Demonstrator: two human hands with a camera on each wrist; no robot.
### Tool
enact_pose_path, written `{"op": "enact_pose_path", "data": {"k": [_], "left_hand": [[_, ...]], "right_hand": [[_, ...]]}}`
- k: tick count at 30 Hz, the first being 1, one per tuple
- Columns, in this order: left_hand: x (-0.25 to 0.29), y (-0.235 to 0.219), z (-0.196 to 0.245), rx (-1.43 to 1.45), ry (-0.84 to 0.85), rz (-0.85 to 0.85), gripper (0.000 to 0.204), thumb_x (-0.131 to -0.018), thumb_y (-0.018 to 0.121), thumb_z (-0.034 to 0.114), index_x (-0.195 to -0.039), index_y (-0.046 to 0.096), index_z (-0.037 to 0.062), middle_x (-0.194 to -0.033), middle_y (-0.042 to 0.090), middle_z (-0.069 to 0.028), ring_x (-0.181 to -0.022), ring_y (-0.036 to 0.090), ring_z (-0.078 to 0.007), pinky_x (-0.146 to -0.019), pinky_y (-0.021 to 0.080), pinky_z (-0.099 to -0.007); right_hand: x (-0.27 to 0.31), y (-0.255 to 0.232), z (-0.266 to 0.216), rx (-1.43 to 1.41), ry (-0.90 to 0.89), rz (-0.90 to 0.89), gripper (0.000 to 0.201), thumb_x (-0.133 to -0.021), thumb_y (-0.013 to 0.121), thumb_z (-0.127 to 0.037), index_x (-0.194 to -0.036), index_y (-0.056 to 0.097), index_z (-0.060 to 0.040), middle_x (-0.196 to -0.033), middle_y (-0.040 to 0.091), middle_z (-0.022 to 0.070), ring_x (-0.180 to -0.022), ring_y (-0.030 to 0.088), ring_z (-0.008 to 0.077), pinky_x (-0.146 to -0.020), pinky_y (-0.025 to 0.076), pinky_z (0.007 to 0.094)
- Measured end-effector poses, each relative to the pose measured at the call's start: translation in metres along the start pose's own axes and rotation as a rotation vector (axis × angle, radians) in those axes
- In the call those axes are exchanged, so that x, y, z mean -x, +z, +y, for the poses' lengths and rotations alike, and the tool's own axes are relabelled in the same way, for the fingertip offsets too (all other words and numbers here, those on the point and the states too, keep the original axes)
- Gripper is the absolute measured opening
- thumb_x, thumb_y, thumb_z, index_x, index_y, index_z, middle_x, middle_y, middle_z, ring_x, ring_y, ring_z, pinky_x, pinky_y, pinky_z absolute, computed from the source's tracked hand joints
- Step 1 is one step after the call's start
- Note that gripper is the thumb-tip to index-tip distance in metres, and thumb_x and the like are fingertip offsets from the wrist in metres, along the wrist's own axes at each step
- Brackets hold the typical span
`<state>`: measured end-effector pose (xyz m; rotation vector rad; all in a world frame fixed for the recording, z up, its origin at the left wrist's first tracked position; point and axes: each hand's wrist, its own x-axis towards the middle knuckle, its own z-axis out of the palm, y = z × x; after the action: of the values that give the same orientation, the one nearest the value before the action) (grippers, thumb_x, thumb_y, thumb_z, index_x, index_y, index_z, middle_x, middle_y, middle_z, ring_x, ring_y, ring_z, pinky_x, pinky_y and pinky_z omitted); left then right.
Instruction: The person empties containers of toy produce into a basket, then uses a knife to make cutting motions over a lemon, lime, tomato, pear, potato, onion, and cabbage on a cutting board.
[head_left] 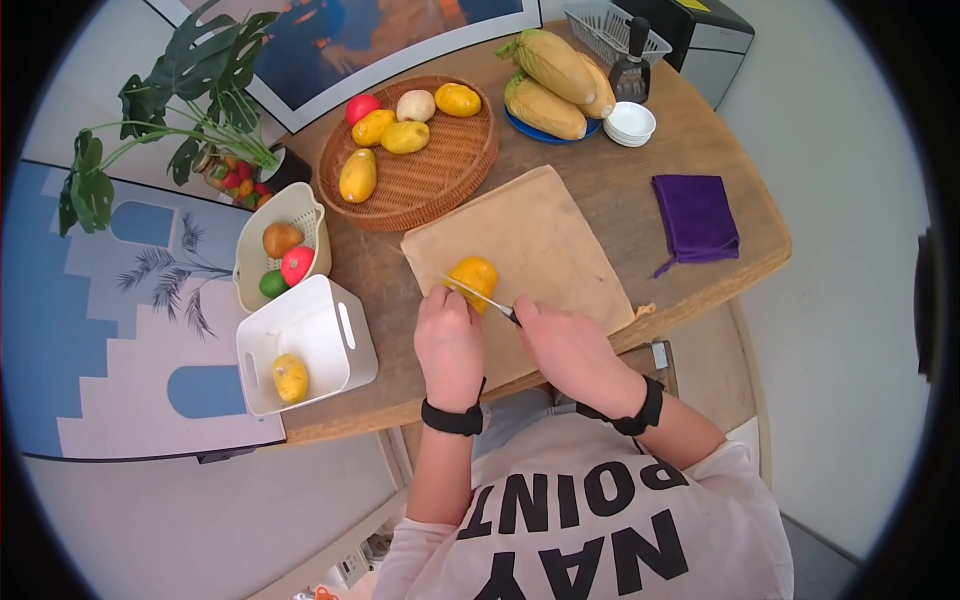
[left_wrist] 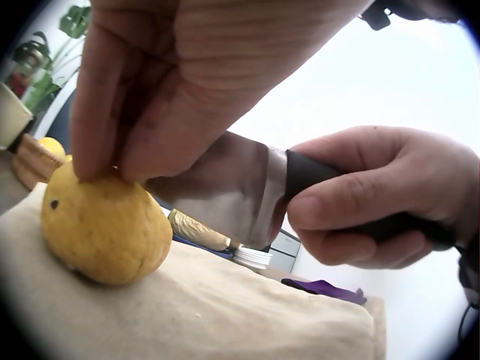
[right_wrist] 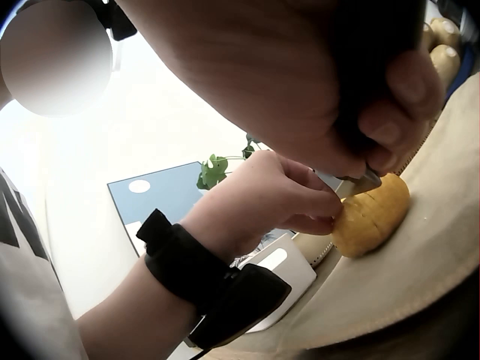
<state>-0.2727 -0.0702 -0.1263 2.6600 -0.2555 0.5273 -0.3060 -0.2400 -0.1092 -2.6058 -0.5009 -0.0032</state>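
A yellow mango [head_left: 477, 270] lies on a tan cloth [head_left: 545, 235] in front of the person. My left hand [head_left: 449, 345] pinches the near end of the fruit with its fingertips. Wrapped around the black handle of a kitchen knife [left_wrist: 225, 187], my right hand [head_left: 570, 350] holds the blade over the mango, close beside the left fingers. Thin dark lines run across the skin of the mango [right_wrist: 373, 216] in the right wrist view. The blade's far part is hidden behind the left hand in the left wrist view.
A round wicker tray [head_left: 460, 180] with several fruits stands behind the cloth. At left are a cream basket [head_left: 250, 260] of fruit and a white bin [head_left: 355, 350] holding one mango. Corn [head_left: 550, 70], white dishes [head_left: 630, 122] and a purple pouch [head_left: 697, 218] lie to the right.
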Motion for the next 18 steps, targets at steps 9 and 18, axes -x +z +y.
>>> {"op": "enact_pose_path", "data": {"k": [9,18], "left_hand": [[-0.002,-0.006,-0.006,0.073,-0.047,-0.072,0.013,-0.079,0.066,-0.006,-0.092,0.065,-0.0028,-0.098,0.062,-0.0177,-0.093,0.063,-0.0383,-0.079,0.054,-0.0452],[-0.041,-0.027,-0.03,-0.051,0.354,-0.559,0.066,-0.077,0.065,-0.005,-0.139,0.061,0.0161,-0.141,0.058,-0.0135,-0.117,0.059,-0.035,-0.095,0.054,-0.0413]], "right_hand": [[-0.001,-0.001,0.001,-0.088,0.09,-0.049,0.014,-0.097,0.056,-0.013,-0.102,0.049,-0.0028,-0.079,0.066,0.0178,-0.072,0.067,0.041,-0.062,0.052,0.0516],[0.0,0.013,0.053,0.029,0.29,0.065,0.012,-0.098,0.053,-0.013,-0.103,0.051,-0.0023,-0.085,0.069,0.0194,-0.083,0.069,0.0407,-0.069,0.054,0.0513]]}}
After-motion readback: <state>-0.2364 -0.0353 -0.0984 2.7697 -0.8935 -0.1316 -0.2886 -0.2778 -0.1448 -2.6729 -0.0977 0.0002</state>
